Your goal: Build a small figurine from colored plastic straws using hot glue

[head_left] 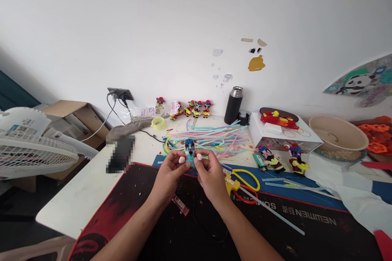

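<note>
A small fuzzy pipe-cleaner figurine (189,145) with a blue hat, dark face trim and light blue body stands upright between my hands. My left hand (172,171) pinches its left side and my right hand (209,172) its right side. Pale pink rounded ends (199,157) show beside the fingers of each hand. Just right of my right wrist lies a yellow glue gun (232,184) with a long translucent glue stick (275,213) near it. A pink packet (180,206) lies on the mat below my left hand. Behind the figurine spread several pastel pipe cleaners (211,134).
Finished figurines (198,109) line the wall, and two more (296,159) stand at the right. A black thermos (234,105), a white box (283,138), a beige bowl (338,130) and scissors (248,179) surround the mat (147,183). At the left is a fan (33,147).
</note>
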{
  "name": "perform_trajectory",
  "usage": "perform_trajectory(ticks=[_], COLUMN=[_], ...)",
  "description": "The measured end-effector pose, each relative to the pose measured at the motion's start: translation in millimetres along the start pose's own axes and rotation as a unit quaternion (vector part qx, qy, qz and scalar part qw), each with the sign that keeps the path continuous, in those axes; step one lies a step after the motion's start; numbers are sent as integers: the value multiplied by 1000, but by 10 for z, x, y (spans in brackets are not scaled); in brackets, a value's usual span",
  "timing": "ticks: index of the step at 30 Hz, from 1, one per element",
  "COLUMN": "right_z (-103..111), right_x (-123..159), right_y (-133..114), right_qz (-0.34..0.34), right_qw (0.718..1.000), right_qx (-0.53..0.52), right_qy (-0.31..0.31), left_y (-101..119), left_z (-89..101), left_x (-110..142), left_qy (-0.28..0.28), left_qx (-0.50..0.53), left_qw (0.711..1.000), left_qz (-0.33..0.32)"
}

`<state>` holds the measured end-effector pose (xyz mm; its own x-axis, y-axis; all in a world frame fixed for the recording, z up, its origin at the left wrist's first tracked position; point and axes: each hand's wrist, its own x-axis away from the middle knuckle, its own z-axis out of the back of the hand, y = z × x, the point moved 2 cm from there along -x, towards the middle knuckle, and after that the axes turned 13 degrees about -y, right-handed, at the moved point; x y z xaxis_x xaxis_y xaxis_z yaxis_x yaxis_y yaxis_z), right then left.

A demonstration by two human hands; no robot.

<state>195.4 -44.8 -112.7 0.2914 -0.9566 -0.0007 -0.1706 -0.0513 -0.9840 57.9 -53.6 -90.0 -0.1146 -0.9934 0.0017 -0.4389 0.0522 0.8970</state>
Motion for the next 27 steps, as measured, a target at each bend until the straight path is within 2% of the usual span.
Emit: perform_trajectory(ticks=[4, 10, 15, 22, 27], right_z=[29, 54, 111, 188, 175], right_x=[-13, -32, -74, -127, -143], right_y=[-27, -120, -170, -143, -105], right_qz=[22, 11, 0, -24, -29], right_qw=[1000, 1000, 998, 996, 996], right_qx=[6, -19, -60, -85, -85], right_qy=[-2, -11, 4, 17, 3], left_y=[36, 132, 95, -36, -67], left_z=[5, -30, -81, -92, -78], left_x=[-66, -326, -488, -511, -494], left_qy=[-7, -26, -53, -58, -58], left_qx=[-2, -13, -2, 16, 10], left_qw=[1000, 999, 998, 998, 998], left_qz=[-5, -42, -43, -24, -24])
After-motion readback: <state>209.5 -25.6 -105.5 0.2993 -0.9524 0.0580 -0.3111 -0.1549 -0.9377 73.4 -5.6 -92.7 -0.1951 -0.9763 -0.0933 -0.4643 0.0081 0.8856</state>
